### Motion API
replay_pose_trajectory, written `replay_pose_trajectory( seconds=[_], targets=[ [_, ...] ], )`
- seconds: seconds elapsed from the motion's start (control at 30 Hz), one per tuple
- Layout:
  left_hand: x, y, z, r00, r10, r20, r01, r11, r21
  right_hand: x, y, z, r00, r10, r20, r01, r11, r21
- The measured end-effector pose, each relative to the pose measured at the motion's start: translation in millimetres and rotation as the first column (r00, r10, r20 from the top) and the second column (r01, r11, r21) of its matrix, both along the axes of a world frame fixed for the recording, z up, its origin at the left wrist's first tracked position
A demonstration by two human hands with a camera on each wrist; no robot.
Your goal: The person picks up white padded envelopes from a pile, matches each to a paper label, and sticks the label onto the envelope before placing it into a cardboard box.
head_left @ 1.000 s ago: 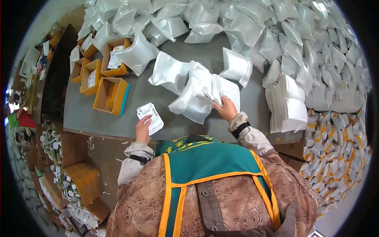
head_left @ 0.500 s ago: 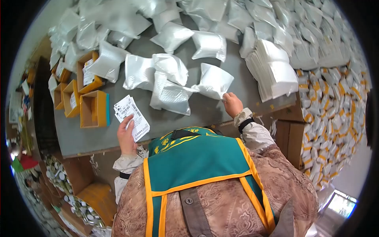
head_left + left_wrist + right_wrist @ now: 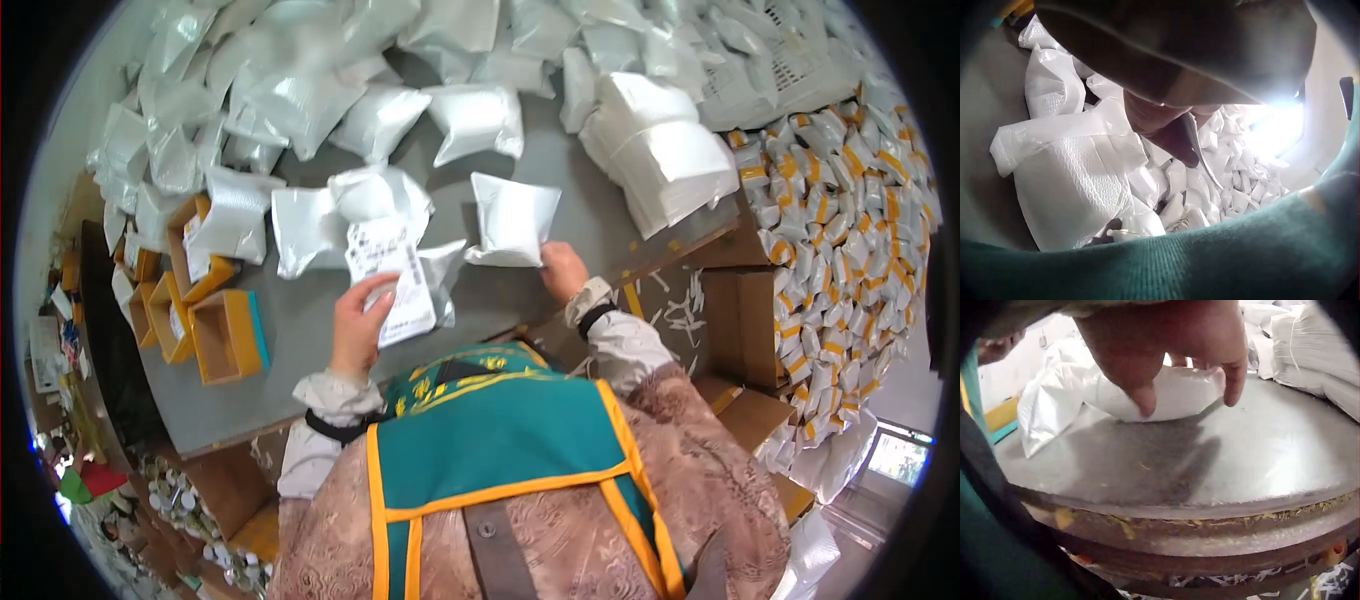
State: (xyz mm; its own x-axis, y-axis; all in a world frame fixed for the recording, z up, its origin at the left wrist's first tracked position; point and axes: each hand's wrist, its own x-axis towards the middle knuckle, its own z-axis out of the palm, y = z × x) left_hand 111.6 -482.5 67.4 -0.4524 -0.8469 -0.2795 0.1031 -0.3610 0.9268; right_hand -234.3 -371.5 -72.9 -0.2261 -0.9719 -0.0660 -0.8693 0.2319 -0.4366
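Apparently the step is positioning a white bag (image 3: pixel 515 220), which lies on the table (image 3: pixel 300 340) in the head view, its corner touched by the right hand (image 3: pixel 565 272); the left hand (image 3: pixel 358 328) pinches labels (image 3: pixel 408 295). Left wrist: those labels show edge-on. Right wrist: thumb and finger stand wide at the bag; whether they pinch, I cannot tell. Next likely calls for steadying it.

The padded mailer (image 3: pixel 517 222) at centre is white plastic with a soft gloss; the left-hand bubble mailer (image 3: pixel 1075 187) looks translucent and dimpled. The labels (image 3: pixel 405 305) are flat, smooth paper. The grey tabletop (image 3: pixel 1279 450) has a smooth, dull sheen, its near edge rough. The green apron (image 3: pixel 500 440) is matt cloth.
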Motion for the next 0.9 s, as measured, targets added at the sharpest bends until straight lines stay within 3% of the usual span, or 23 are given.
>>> replay_pose_trajectory(
  seconds=[0.07, 0.1, 0.13, 0.17, 0.23, 0.27, 0.3, 0.33, 0.4, 0.43, 0.47, 0.53, 0.57, 0.63, 0.73, 0.9],
  targets=[
    [-6.1, 1.1, -7.6, 0.999, 0.03, 0.036, -0.027, 0.997, -0.073, 10.9, -9.2, 40.5, 0.969, -0.18, 0.171, 0.163, 0.98, 0.11],
    [-8.2, 0.1, -11.5, 1.0, 0.026, 0.016, -0.025, 0.999, -0.041, 9.6, -14.2, 43.7, 0.834, -0.234, 0.499, 0.249, 0.968, 0.038],
    [-15.1, -2.5, -9.1, 1.0, 0.005, -0.02, -0.005, 1.0, -0.007, 11.5, -13.6, 44.6, 0.596, -0.223, 0.772, 0.349, 0.937, 0.001],
    [-18.6, -1.2, -3.3, 0.999, -0.008, -0.047, 0.01, 0.999, 0.036, 12.3, -5.6, 44.4, 0.284, -0.149, 0.947, 0.447, 0.895, 0.006],
    [-25.1, -1.7, -2.8, 0.999, -0.008, -0.034, 0.009, 1.0, 0.018, 20.0, 4.5, 43.6, -0.253, -0.169, 0.953, 0.422, 0.867, 0.266],
    [-28.6, -1.7, -1.1, 0.999, -0.036, -0.029, 0.038, 0.997, 0.064, 31.8, 5.3, 40.0, -0.513, -0.173, 0.841, 0.341, 0.858, 0.384],
    [-33.1, -2.3, -1.4, 0.998, -0.059, -0.012, 0.059, 0.998, 0.024, 35.1, 8.0, 26.8, -0.669, -0.194, 0.718, 0.205, 0.88, 0.429],
    [-37.9, -1.4, -4.5, 0.996, -0.085, 0.005, 0.085, 0.996, -0.013, 38.0, 13.2, 20.2, -0.733, -0.237, 0.638, 0.111, 0.883, 0.456],
    [-48.4, -1.2, -10.9, 0.99, -0.142, -0.012, 0.142, 0.99, 0.021, 34.0, 24.9, 3.1, -0.492, -0.672, 0.554, -0.103, 0.677, 0.729],
    [-54.4, -0.7, -12.9, 0.985, -0.173, 0.014, 0.173, 0.985, -0.014, 34.3, 30.9, 15.2, -0.155, -0.781, 0.605, -0.092, 0.621, 0.778],
    [-59.1, -3.0, -14.5, 0.98, -0.195, 0.045, 0.198, 0.979, -0.055, 37.9, 31.9, 41.6, 0.059, -0.706, 0.706, -0.025, 0.706, 0.708],
    [-65.2, -5.8, -31.9, 0.974, -0.211, 0.083, 0.221, 0.965, -0.139, 36.5, 28.8, 58.6, 0.221, -0.429, 0.876, 0.065, 0.903, 0.425],
    [-71.2, -5.4, -26.6, 0.972, -0.232, 0.025, 0.233, 0.971, -0.045, 42.9, 20.7, 77.0, 0.222, -0.391, 0.893, 0.118, 0.92, 0.374],
    [-82.9, -1.8, -28.0, 0.976, -0.218, 0.008, 0.218, 0.976, -0.025, 57.8, 0.2, 111.7, 0.243, -0.311, 0.919, 0.248, 0.936, 0.251],
    [-98.6, -3.1, -21.6, 0.976, -0.216, 0.008, 0.216, 0.974, -0.063, 62.6, -12.4, 120.2, 0.416, -0.15, 0.897, 0.121, 0.987, 0.109],
    [-109.9, 1.2, -22.8, 0.983, -0.181, 0.016, 0.182, 0.974, -0.138, 55.2, -17.9, 113.6, 0.399, -0.168, 0.901, 0.102, 0.985, 0.139]
  ],
)
